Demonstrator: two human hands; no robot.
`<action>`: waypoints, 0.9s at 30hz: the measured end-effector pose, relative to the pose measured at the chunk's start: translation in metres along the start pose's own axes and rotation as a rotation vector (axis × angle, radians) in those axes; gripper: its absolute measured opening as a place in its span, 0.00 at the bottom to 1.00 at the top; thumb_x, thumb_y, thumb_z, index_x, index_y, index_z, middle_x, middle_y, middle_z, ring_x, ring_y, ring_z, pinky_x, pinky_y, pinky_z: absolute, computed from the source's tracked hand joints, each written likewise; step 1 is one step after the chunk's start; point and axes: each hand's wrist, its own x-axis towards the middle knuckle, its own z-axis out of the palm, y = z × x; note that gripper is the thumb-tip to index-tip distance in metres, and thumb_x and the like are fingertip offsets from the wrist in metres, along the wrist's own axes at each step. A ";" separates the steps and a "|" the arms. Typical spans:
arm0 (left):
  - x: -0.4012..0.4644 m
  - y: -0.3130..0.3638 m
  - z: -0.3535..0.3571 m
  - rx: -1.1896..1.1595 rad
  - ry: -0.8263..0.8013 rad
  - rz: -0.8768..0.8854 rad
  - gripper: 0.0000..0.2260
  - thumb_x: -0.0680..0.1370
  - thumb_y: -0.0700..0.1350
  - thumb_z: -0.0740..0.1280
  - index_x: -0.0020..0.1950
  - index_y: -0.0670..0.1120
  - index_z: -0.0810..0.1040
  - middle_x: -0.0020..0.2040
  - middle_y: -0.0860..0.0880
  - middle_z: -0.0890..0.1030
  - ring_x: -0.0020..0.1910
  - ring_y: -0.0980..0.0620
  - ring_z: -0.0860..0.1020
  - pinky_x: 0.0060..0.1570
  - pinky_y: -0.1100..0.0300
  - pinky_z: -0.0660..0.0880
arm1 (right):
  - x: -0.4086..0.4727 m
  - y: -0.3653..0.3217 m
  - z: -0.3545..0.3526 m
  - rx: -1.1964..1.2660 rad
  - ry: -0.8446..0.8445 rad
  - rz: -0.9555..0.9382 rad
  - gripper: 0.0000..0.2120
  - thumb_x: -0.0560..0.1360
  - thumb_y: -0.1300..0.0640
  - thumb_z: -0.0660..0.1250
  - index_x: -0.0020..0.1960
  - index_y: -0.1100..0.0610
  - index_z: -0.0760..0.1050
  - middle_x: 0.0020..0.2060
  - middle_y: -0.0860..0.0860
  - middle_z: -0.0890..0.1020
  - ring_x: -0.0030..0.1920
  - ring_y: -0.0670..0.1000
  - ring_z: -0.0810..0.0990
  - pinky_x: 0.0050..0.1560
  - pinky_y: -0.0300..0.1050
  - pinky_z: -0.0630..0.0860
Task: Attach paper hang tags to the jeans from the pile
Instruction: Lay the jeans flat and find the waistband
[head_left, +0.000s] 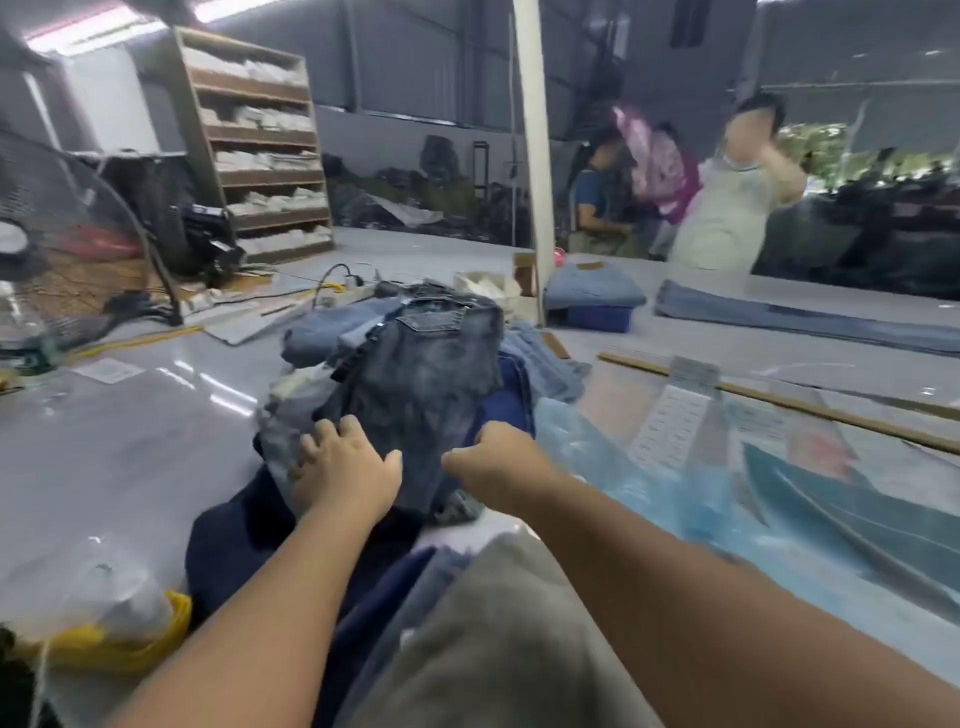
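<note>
Jeans (421, 384) are lying on top of the pile (358, 332) in the middle of the big grey bench (130, 447). Both hands are reaching onto the near end of this dark, faded pair. The left hand (345, 473) is resting flat with fingers spread wide. The right hand (491, 460) is curling its fingers on the cloth, probably gripping it. I think the person is picking the next pair; a paper tag is needed next.

Jeans pile (415, 374) mid-table (130, 441), fan (57, 244) far left, plastic bags (649, 478) right, shelf (254, 145) behind.
</note>
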 end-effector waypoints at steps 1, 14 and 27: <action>0.010 0.001 0.003 -0.028 0.020 -0.014 0.31 0.78 0.63 0.60 0.72 0.42 0.63 0.71 0.41 0.66 0.70 0.40 0.63 0.67 0.46 0.65 | 0.012 -0.004 0.007 0.047 -0.002 0.007 0.12 0.75 0.55 0.64 0.36 0.57 0.68 0.31 0.50 0.72 0.29 0.49 0.70 0.24 0.40 0.61; 0.089 0.013 0.044 -0.168 0.093 -0.069 0.39 0.69 0.73 0.66 0.63 0.41 0.66 0.61 0.39 0.77 0.61 0.37 0.74 0.57 0.44 0.74 | 0.122 0.003 0.051 0.689 0.138 0.122 0.30 0.72 0.47 0.73 0.64 0.62 0.63 0.54 0.52 0.73 0.50 0.53 0.73 0.47 0.47 0.71; 0.029 -0.024 -0.024 -1.218 -0.648 0.017 0.17 0.71 0.47 0.76 0.58 0.47 0.80 0.51 0.42 0.86 0.50 0.42 0.85 0.50 0.48 0.79 | 0.084 0.015 0.019 1.342 -0.295 0.101 0.27 0.67 0.37 0.74 0.56 0.57 0.82 0.51 0.58 0.86 0.50 0.59 0.86 0.52 0.55 0.79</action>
